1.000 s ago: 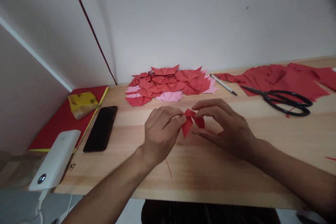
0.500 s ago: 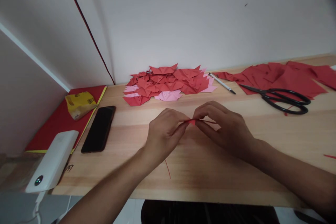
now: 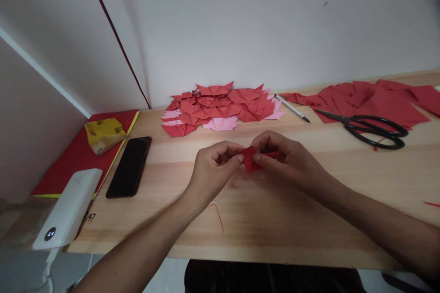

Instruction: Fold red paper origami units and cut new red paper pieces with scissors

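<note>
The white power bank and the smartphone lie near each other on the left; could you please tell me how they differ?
The power bank is white, while the smartphone is black. The power bank has a cable at its near end; none shows on the smartphone. The power bank's small display is lit, whereas the smartphone's face is dark. Both are oblong.

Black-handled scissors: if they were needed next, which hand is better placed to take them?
Right, I'd judge. The right hand is nearer the black-handled scissors than the left hand, and their finger loops lie toward its side. Both hold the red paper, so the right would first need to let go.
</note>
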### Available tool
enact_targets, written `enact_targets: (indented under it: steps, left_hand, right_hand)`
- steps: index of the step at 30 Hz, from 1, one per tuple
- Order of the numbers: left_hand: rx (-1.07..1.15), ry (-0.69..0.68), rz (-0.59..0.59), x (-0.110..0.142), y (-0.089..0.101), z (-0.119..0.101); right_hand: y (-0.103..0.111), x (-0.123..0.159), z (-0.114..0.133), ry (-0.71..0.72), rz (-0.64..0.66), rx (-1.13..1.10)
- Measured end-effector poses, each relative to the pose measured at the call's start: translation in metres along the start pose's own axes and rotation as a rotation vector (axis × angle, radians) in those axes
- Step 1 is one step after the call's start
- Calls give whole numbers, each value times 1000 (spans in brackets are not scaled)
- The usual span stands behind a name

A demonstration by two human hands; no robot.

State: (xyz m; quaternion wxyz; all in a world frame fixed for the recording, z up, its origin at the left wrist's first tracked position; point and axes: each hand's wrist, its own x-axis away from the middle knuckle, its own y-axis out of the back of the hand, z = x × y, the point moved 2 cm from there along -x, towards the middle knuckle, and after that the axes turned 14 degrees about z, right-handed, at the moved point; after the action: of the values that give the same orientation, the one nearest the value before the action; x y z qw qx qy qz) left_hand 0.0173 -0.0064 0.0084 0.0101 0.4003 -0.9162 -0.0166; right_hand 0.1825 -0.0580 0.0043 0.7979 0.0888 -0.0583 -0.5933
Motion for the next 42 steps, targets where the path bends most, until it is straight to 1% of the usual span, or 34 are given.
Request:
enact_targets:
  steps: [7,12,18,23,28,32,37,42]
  left_hand:
    - [28,3,-34,0,-1,-2]
    - [68,0,-14,1,0,-1]
    - [77,-4,2,0,0,0]
    - [47,5,8,0,0,-4]
    - [38,13,12,1,-3,-6]
    - [34,12,0,0,-4,-3]
    - [1,1,-12,1,-2,1]
    - [-44,-10,-17,2,-1,0]
  right_hand:
    - [-1,-1,-1,-80,37,-169]
    - [-2,-2,-4,-159,10,-259]
    - [-5,-2,-6,-184,12,-374]
    - [-4,-2,-8,-189,20,-402]
    - [-1,-3,-7,-201,2,-382]
    - [0,-4,-7,-197,6,-307]
    - [1,-3,-5,-156,5,-223]
    - [4,-3,0,-125,0,-112]
